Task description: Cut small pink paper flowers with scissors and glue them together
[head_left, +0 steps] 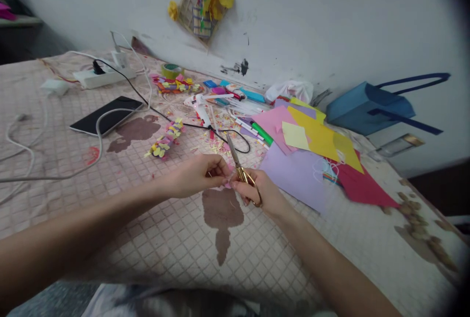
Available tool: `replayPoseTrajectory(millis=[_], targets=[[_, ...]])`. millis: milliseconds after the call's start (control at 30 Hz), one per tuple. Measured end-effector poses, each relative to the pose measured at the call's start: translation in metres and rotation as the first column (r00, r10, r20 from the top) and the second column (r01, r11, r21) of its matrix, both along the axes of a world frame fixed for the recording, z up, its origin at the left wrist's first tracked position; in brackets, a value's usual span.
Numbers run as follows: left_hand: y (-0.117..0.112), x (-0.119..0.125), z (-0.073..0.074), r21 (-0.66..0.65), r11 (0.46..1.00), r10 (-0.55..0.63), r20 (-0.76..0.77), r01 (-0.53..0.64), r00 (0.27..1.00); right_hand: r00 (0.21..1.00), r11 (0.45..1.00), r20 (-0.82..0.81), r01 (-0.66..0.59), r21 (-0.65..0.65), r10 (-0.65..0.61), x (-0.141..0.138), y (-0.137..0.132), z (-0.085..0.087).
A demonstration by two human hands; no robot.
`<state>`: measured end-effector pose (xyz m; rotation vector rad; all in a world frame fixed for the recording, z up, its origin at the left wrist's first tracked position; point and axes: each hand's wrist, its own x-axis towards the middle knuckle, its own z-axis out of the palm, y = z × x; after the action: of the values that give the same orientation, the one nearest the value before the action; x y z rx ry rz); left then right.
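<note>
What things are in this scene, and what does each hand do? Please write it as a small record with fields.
left hand: pinches a small piece of pink paper
right hand: holds gold scissors, blades pointing away from the person
nearest sheets: lilac paper, red paper
further back: white glue gun, black smartphone, white power strip
at the wall: blue bag

soft even light, faint shadows, fisheye bending, dark corners
</note>
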<state>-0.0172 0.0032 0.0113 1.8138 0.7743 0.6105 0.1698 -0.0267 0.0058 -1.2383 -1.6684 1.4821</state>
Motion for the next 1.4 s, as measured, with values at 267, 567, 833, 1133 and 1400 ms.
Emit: replayPoseTrajectory(millis=[267, 567, 833, 1133, 1400], targets=[[-0.001, 0.005, 0.001, -0.239, 0.97, 0.066, 0.108, -0.039, 0.992, 0.996, 0.996, -0.02, 0.089, 0.023, -0.089, -0.001, -0.002, -0.005], [-0.01, 0.01, -0.008, -0.437, 0.893, 0.139, 0.052, -0.102, 0.989, 0.981, 0.98, -0.088, 0.18, 0.08, -0.173, -0.003, -0.006, -0.007], [-0.005, 0.009, -0.009, -0.447, 0.893, 0.156, 0.193, -0.055, 0.969, 0.976, 0.984, -0.134, 0.176, 0.025, -0.171, -0.001, -0.009, -0.008], [0.011, -0.004, -0.001, -0.478, 0.878, 0.204, 0.36, -0.008, 0.91, 0.999, 0.999, 0.024, -0.03, -0.031, 0.03, 0.032, -0.011, -0.004], [0.014, -0.008, 0.0, -0.515, 0.855, 0.181, 0.409, 0.062, 0.894, 0.978, 0.992, 0.169, -0.111, -0.057, 0.12, 0.04, -0.012, 0.001]])
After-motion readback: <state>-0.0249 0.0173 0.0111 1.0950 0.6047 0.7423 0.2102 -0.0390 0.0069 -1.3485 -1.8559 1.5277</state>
